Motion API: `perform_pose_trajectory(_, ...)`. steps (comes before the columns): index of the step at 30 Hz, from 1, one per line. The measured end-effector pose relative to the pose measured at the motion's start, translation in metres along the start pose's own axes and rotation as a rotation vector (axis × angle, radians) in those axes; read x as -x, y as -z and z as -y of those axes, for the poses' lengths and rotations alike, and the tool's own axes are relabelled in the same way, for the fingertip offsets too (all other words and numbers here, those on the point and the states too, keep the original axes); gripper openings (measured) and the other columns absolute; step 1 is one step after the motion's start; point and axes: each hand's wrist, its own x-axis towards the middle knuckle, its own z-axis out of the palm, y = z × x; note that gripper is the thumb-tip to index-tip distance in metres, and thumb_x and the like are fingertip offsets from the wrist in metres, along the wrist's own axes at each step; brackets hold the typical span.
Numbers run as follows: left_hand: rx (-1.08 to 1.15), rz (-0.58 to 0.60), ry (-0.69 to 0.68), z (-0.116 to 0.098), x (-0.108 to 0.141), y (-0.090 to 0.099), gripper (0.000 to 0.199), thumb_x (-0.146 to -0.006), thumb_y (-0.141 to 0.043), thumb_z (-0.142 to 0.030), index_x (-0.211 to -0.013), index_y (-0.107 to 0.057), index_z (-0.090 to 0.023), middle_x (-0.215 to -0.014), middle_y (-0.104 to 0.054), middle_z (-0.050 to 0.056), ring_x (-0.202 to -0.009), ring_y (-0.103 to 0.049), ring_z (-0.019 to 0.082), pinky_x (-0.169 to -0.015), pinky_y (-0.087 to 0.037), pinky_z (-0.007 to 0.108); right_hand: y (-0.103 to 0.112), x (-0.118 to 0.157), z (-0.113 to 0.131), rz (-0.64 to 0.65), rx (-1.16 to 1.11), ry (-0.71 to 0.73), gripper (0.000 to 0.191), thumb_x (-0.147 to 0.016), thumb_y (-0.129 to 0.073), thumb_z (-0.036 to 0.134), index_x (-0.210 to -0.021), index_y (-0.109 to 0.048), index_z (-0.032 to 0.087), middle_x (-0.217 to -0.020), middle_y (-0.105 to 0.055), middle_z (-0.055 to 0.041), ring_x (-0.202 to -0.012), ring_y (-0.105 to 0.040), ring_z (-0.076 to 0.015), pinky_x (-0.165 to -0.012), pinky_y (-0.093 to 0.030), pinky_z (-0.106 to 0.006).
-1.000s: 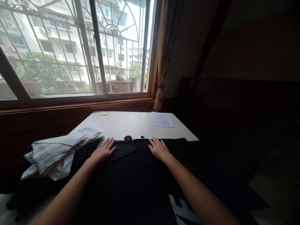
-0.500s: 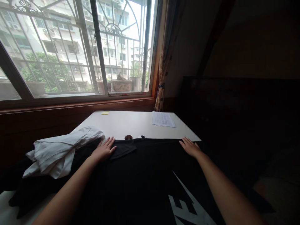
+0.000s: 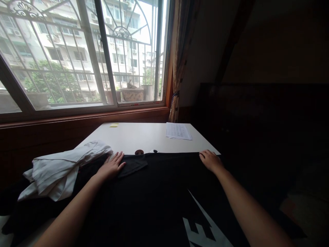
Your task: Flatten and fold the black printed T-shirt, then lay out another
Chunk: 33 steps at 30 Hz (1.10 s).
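A black garment (image 3: 159,192) with a grey printed logo lies spread over the near part of the white table (image 3: 144,137). On its upper left part, beside a folded-over flap of dark cloth, my left hand (image 3: 113,166) rests flat with the fingers apart. My right hand (image 3: 210,160) is at the garment's far right edge, its fingers bent and drawn together on the cloth. Whether cloth is pinched between those fingers is hard to see. A crumpled white garment (image 3: 55,168) lies left of my left hand, on top of dark cloth.
Printed sheets (image 3: 178,131) lie at the table's far right, and a yellow note (image 3: 114,125) at the far left. Two small round objects, one brown (image 3: 139,152), touch the black garment's far edge. Behind stand a window and a tied curtain (image 3: 174,103).
The fingers of my right hand have gone from spread out to bent together at the cloth's edge. My left hand stays flat. The view has shifted slightly.
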Motion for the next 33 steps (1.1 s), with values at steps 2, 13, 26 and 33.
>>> perform_pose_trajectory(2, -0.001, 0.002, 0.006, 0.001, -0.002, -0.001, 0.071, -0.103, -0.023, -0.057, -0.162, -0.019, -0.018, -0.168, -0.012, 0.005, -0.156, -0.008, 0.028, -0.123, -0.010, 0.055, 0.000, -0.003, -0.001, 0.006, 0.002, 0.000, 0.046, -0.100, -0.033, 0.042, -0.130, -0.066, 0.030, -0.145, -0.056, -0.0044, -0.127, -0.050, -0.0292, -0.107, -0.040, -0.046)
perform_pose_trajectory(13, -0.017, 0.001, 0.045, 0.007, -0.021, -0.004, 0.070, -0.104, -0.021, -0.055, -0.162, -0.019, -0.017, -0.168, -0.011, 0.006, -0.156, -0.007, 0.028, -0.122, -0.016, 0.054, -0.004, -0.029, 0.001, 0.058, -0.006, -0.029, 0.052, -0.100, -0.030, 0.053, -0.136, -0.063, 0.037, -0.151, -0.051, -0.0017, -0.132, -0.047, -0.0333, -0.109, -0.039, -0.051)
perform_pose_trajectory(26, -0.005, -0.030, 0.082, 0.009, -0.032, -0.007, 0.067, -0.103, -0.024, -0.054, -0.161, -0.022, -0.021, -0.168, -0.013, 0.006, -0.156, -0.009, 0.029, -0.120, -0.020, 0.058, -0.019, -0.043, -0.006, -0.004, -0.039, -0.027, 0.052, -0.101, -0.028, 0.052, -0.141, -0.059, 0.039, -0.147, -0.055, -0.0024, -0.127, -0.052, -0.0326, -0.104, -0.044, -0.049)
perform_pose_trajectory(33, 0.064, -0.137, 0.054, 0.009, -0.028, -0.008, 0.068, -0.101, -0.030, -0.052, -0.160, -0.026, -0.018, -0.168, -0.018, 0.008, -0.156, -0.011, 0.031, -0.119, -0.024, 0.059, -0.015, -0.021, -0.012, -0.140, -0.011, 0.058, 0.049, -0.101, -0.033, 0.042, -0.137, -0.062, 0.030, -0.144, -0.057, -0.0052, -0.123, -0.055, -0.0298, -0.106, -0.044, -0.045)
